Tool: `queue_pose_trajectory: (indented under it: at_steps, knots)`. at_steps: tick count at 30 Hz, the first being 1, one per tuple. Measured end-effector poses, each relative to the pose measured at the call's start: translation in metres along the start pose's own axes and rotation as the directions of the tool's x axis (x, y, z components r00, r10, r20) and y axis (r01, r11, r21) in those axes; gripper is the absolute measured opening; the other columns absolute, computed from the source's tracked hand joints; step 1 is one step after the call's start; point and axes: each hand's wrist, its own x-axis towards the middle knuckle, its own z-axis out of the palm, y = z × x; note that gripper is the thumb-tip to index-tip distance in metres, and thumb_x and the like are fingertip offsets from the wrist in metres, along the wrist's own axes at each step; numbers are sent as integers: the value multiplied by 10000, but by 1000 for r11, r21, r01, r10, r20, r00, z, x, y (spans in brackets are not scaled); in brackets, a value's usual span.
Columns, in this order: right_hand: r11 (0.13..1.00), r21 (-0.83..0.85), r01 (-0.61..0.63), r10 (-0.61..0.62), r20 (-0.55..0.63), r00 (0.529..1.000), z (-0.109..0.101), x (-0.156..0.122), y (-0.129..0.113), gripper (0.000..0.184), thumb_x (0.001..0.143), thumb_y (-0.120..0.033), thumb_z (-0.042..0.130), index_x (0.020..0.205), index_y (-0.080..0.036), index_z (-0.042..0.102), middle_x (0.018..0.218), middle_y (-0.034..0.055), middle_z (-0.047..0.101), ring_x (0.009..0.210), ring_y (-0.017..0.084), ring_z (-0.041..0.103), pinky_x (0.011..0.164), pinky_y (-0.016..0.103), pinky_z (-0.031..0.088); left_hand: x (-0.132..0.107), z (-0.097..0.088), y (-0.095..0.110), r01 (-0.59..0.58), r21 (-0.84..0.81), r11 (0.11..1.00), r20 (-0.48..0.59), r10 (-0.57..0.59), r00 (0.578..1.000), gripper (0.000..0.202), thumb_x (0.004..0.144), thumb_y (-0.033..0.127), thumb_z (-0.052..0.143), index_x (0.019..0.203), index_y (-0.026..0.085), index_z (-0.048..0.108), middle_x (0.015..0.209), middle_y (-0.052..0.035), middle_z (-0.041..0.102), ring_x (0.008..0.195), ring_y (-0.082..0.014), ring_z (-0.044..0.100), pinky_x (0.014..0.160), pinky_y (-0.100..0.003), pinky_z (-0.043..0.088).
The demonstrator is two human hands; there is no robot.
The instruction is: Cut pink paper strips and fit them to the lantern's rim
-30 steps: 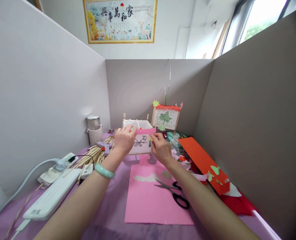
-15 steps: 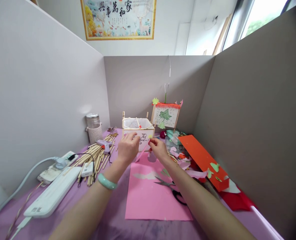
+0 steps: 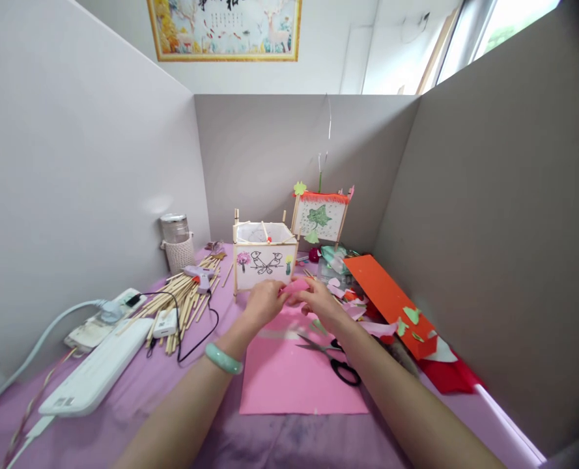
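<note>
Between my two hands is a small strip of pink paper [image 3: 295,286]. My left hand [image 3: 266,301] pinches its left end, and my right hand [image 3: 318,302] has its fingers closed on the right end. Just behind them stands a lantern frame [image 3: 264,264] of wooden sticks with white paper sides, drawn with two birds and flowers. Below my hands a pink paper sheet [image 3: 289,384] lies flat. Black-handled scissors [image 3: 335,361] rest on it, partly beside my right forearm, with their blades apart.
A finished-looking lantern [image 3: 321,218] with a green leaf stands at the back. On the left are wooden sticks [image 3: 191,299], a glue gun [image 3: 200,275], a jar [image 3: 176,244] and a power strip [image 3: 96,371]. Orange card [image 3: 387,299] and paper scraps [image 3: 352,309] lie right.
Both hands have come closer together and lower, in front of the lantern frame. My left hand has taken hold of the pink strip, which hung from my right hand before. The view has tilted slightly.
</note>
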Motion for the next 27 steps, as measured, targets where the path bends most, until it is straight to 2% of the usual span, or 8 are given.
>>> queue_pose_trajectory:
  at_steps: [3, 6, 9, 17, 21, 27]
  knots:
    - [997, -29, 65, -68, -129, 989, -11, -6, 4, 187, 694, -295, 595, 832, -169, 584, 613, 3, 645, 568, 134, 618, 377, 160, 294, 1, -2, 8, 38, -216, 976, 48, -28, 998, 306, 822, 370, 480, 670, 154, 635, 582, -12, 549, 569, -136, 473, 552, -254, 293]
    - [997, -10, 77, -77, -243, 967, -21, -6, 10, 244, 702, -396, 605, 665, -173, 514, 482, -22, 575, 401, 81, 479, 360, 168, 230, 1, -5, 14, 159, -483, 861, 191, -73, 979, 245, 744, 366, 553, 662, 142, 610, 588, 14, 509, 551, -112, 427, 522, -236, 276]
    - [995, 23, 96, -88, -233, 968, -28, -9, 14, 292, 667, -420, 650, 618, -171, 506, 459, -30, 549, 388, 69, 438, 368, 171, 220, -2, -3, 15, 261, -637, 725, 316, -63, 947, 289, 698, 424, 604, 672, 137, 581, 584, 27, 475, 528, -97, 390, 501, -228, 265]
    - [988, -16, 152, -152, -231, 961, -25, -16, 17, 281, 677, -400, 651, 567, -172, 530, 429, -38, 517, 379, 64, 401, 385, 188, 258, -13, 8, 1, 282, -783, 554, 343, 7, 939, 329, 653, 438, 685, 612, 155, 523, 561, 36, 454, 502, -83, 370, 481, -224, 242]
    - [992, 33, 124, -111, -257, 960, -22, -15, 18, 277, 669, -393, 655, 566, -166, 535, 426, -37, 510, 376, 61, 395, 378, 185, 254, -15, 7, -4, 342, -796, 499, 391, -7, 920, 354, 659, 474, 689, 630, 154, 543, 548, 31, 462, 482, -83, 380, 458, -224, 239]
    - [983, 153, 104, -50, -323, 945, -25, -10, 25, 227, 623, -307, 660, 532, -162, 511, 424, -45, 498, 360, 50, 379, 354, 174, 225, -18, 4, -2, 385, -799, 462, 463, 63, 884, 341, 641, 419, 721, 568, 150, 524, 532, 48, 445, 490, -68, 397, 486, -214, 293]
